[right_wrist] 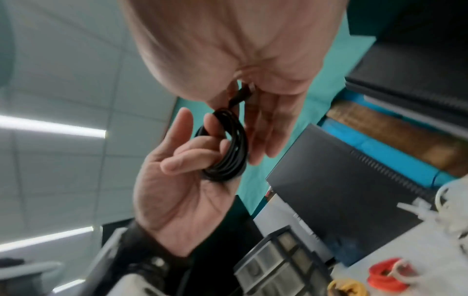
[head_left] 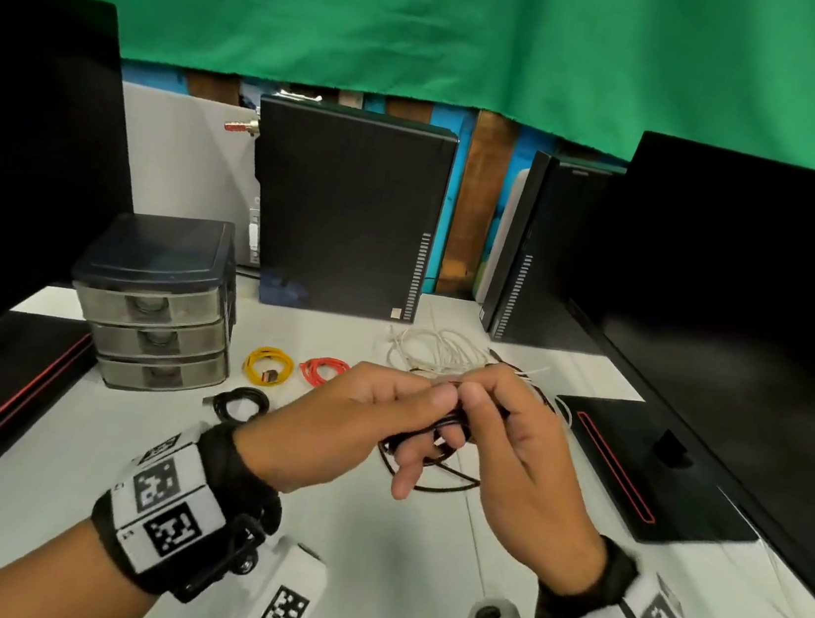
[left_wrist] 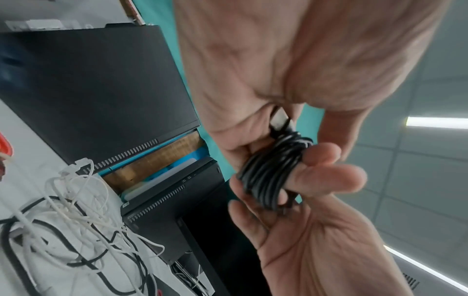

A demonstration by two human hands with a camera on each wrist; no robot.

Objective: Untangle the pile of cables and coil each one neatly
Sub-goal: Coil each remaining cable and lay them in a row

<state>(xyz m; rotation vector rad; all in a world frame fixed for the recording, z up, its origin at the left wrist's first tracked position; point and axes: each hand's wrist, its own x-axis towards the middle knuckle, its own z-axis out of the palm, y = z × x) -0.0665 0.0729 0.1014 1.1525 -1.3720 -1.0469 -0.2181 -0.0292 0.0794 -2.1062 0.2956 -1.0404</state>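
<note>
Above the white table my two hands meet around a small coil of black cable. The coil is wound round the fingers of my left hand, whose palm shows in the right wrist view. My right hand pinches the cable's plug end at the top of the coil. A tangle of white cables with a loose black cable lies behind and under the hands. Yellow, red and black coils lie to the left.
A small grey drawer unit stands at the left. Dark monitors flank the table, their flat bases on it. Two black computer cases stand at the back.
</note>
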